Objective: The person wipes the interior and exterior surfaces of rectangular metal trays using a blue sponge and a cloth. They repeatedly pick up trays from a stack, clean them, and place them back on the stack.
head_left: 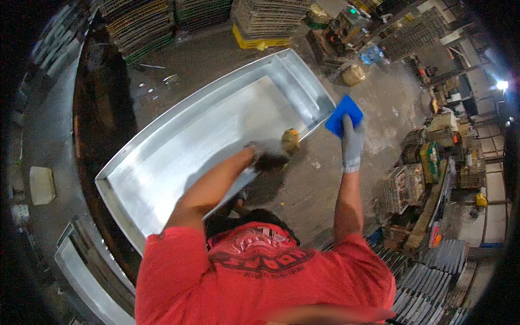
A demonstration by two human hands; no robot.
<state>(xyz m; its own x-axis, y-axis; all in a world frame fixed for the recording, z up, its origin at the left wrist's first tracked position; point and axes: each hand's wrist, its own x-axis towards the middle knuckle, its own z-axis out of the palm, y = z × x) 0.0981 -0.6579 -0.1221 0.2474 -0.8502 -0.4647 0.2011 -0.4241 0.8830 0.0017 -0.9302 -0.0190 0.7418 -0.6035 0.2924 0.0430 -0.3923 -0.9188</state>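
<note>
- Large sheet-metal tray (179,146): a shallow rectangular pan of dull silver metal with folded-up rims, lying tilted across the floor; its flat bottom shows a brushed, streaky sheen, paler in the middle, with no heavy dirt to be seen
- Stage of work, as a judgement: the wiping looks well advanced over the middle of the tray, while the far stepped end (300,81) and the near corner are probably not yet gone over
- Left hand (262,154): gloved, blurred, curled around a yellowish-brown pad or sponge (291,141) pressed on the tray near its right rim
- Right hand (352,142): in a grey knitted glove, raised clear of the tray, fingers closed on a flat blue square, seemingly a cloth or scouring pad (343,114)
- Person's red printed shirt (260,276): soft fabric, filling the lower edge
- Concrete floor (379,103): grey, rough, stained, strewn with scraps
- Second metal tray (81,273): similar folded rim, at lower left
- Wire cages (403,187) and stacked crates (143,24): open mesh and slatted forms, piled around the work area
</note>
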